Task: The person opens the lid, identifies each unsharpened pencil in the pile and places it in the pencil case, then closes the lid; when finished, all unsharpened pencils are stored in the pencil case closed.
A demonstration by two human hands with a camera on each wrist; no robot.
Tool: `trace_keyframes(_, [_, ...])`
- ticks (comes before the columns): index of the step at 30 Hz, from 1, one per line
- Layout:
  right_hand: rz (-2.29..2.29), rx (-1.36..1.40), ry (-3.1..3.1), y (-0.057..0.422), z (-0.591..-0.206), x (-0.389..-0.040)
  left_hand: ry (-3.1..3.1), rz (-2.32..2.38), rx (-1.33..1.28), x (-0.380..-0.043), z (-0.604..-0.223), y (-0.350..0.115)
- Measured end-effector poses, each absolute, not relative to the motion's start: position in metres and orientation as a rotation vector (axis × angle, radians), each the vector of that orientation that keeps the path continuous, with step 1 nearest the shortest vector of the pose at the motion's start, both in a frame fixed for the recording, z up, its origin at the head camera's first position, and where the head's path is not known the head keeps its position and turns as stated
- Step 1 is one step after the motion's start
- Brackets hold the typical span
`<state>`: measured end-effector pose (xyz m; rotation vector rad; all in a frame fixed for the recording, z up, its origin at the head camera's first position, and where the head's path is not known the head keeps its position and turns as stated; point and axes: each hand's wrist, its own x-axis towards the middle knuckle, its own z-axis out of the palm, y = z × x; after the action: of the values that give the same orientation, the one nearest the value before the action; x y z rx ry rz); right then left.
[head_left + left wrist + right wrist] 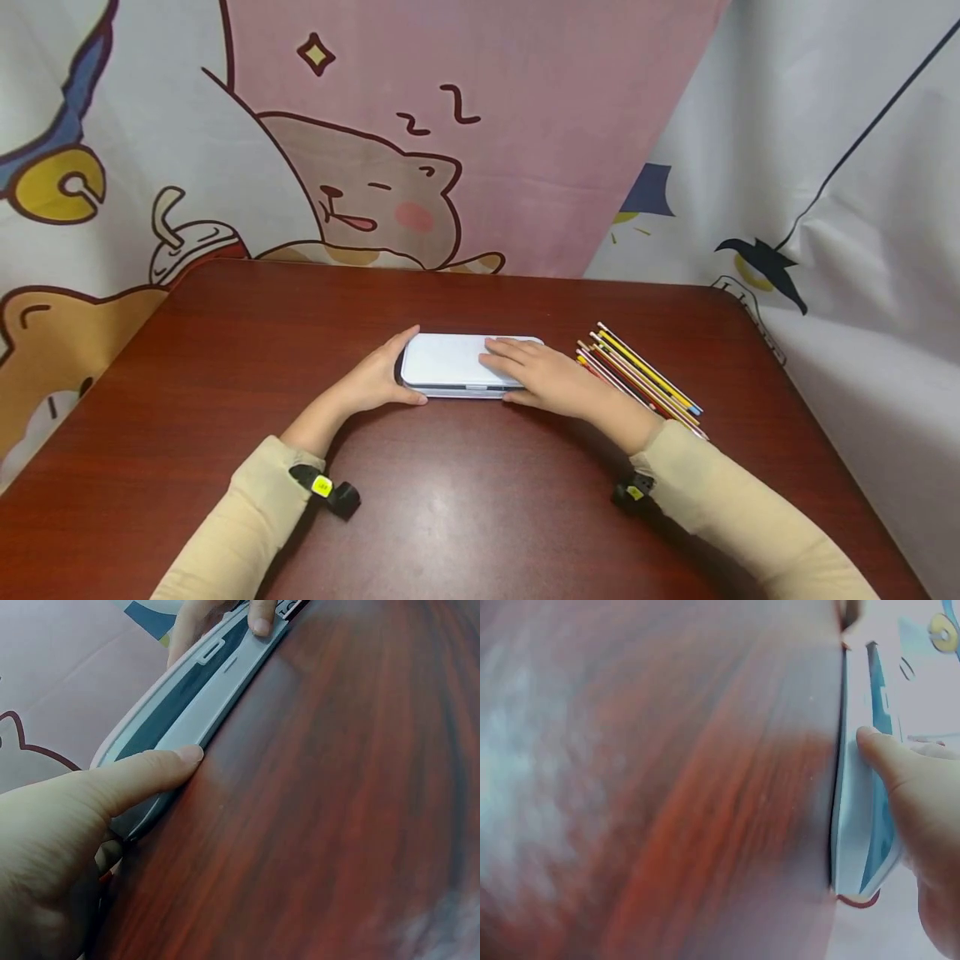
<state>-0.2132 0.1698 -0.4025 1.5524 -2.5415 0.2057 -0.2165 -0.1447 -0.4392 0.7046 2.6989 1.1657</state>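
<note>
Reddish-brown tabletop [442, 492], rounded white case [453, 367], lid [446, 352] slightly ajar, both hands [378, 379] partly curled, gripping it.

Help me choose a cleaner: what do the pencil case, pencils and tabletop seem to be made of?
Pencil case: probably rigid plastic, smooth and white, with moulded-looking edges; coated metal is possible. Pencils: likely painted wood, being slim and variously coloured. Tabletop: polished wood or laminate, with reddish-brown grain and glare.

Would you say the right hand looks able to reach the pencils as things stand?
Probably yes: the right hand holds the white case, but the pencils lie beside its wrist, nothing seen on top.
</note>
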Motion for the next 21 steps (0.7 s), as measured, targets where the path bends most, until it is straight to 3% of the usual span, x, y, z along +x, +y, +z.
trace_keyframes(21, [0.687,1.451,-2.572,0.197,-0.402,-0.217,2.692,1.198,0.746,-0.216,-0.437,-0.144])
